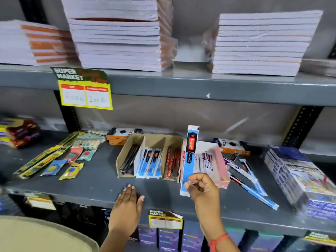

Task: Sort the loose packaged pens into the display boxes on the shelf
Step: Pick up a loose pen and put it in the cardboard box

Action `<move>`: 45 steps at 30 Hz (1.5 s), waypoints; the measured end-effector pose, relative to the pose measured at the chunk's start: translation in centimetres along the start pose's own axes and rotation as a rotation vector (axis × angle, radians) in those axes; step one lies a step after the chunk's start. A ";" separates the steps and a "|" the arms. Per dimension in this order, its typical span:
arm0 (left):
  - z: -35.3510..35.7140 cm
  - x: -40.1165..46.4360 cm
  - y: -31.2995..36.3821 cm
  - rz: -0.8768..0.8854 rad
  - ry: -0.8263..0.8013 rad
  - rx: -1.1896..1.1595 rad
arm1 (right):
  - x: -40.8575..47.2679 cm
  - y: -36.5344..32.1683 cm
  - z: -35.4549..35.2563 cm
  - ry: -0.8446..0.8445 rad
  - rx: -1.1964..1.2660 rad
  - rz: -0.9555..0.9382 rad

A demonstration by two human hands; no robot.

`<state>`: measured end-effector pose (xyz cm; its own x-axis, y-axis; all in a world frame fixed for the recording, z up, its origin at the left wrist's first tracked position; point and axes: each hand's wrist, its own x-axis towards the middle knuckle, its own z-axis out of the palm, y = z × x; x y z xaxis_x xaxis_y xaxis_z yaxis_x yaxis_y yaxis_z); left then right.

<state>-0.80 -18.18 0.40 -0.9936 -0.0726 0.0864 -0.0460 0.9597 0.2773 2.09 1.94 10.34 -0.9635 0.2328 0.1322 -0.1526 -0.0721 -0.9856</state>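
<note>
My right hand [201, 186] grips the lower end of a blue and white Flair pen packet [190, 157], held upright in front of the boxes. A brown cardboard display box [125, 151] on the grey shelf has compartments of dark pens, blue packets [151, 164] and red packets [172, 162]. Beside it, a pink display box [221, 166] holds more packets. Several loose blue and white pen packets [249, 177] lie on the shelf right of the pink box. My left hand [127, 206] rests flat on the shelf's front edge, fingers apart.
Erasers and yellow-green pencil packs [52, 159] lie at the left. Orange boxes [120, 136] stand behind the display boxes, and a stack of blue-white boxes [298, 175] is at the right. Notebook stacks [120, 33] fill the shelf above. A yellow price tag [85, 91] hangs from it.
</note>
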 end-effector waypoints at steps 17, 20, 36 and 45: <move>-1.7 1.2 -1.2 -0.064 0.028 -0.076 | 1.1 2.2 4.4 -0.110 -0.197 0.178; -1.4 2.6 -1.2 -0.080 0.057 -0.103 | 2.9 3.1 6.6 -0.129 -0.320 0.204; -0.2 3.5 -2.6 -0.042 0.071 -0.051 | 2.9 3.5 13.2 -0.065 -0.625 -0.016; 0.3 4.3 -2.7 -0.024 0.088 -0.080 | 7.3 3.9 14.6 -0.187 -1.062 0.120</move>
<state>-4.97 -20.98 -0.28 -0.9793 -0.1227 0.1613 -0.0584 0.9330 0.3551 -8.75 -10.81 8.95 -0.9914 0.1223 -0.0457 0.1264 0.8124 -0.5692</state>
